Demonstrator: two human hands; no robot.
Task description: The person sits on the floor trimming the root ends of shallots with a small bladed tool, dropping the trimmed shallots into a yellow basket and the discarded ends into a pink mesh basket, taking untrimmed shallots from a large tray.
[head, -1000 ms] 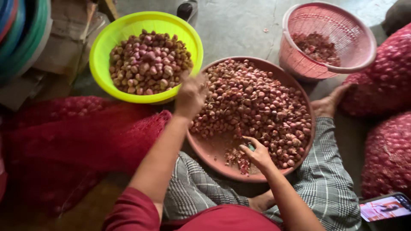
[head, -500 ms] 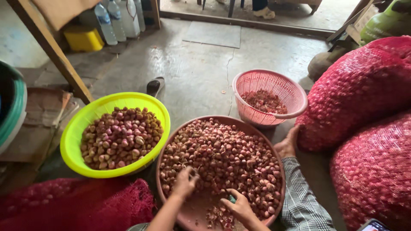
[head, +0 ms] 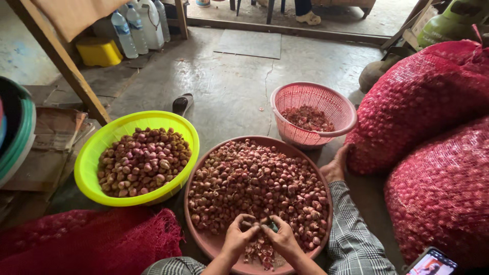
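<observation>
- A shallot (head: 248,223) is pinched between the fingertips of both hands at the near edge of the heap.
- The left hand (head: 237,237) and right hand (head: 280,237) are pressed together over it; the right also seems to grip a small dark tool (head: 272,224), though what kind is unclear.
- Both hands hover above the big reddish-brown basin (head: 196,237), piled with shallots; loose peelings (head: 261,250) lie at its near rim.
- Left of it sits a yellow-green bowl (head: 91,153) holding more shallots.
- Farther off, right, a pink basket (head: 326,99) holds skins.
- Red mesh sacks (head: 433,102), full, rise on the right; an empty red net (head: 86,242) lies near left.
</observation>
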